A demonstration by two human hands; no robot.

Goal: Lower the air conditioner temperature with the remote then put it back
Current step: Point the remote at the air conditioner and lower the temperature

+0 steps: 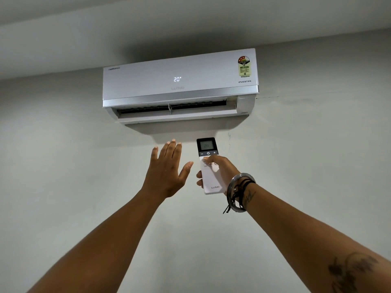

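Observation:
A white split air conditioner [179, 83] hangs high on the wall, its front panel lit with "20" and its lower flap open. Below it my right hand [220, 172] grips a white remote [208, 180] with a dark top, held upright and pointed at the unit. The remote's small screen also reads 20, and my thumb rests just under the minus, power and plus buttons. My left hand [167, 170] is raised beside the remote with fingers spread, palm toward the wall, holding nothing.
The plain pale wall [63, 166] fills the view around the unit, with the ceiling [190, 22] just above it. Bracelets and dark cords [239, 191] circle my right wrist.

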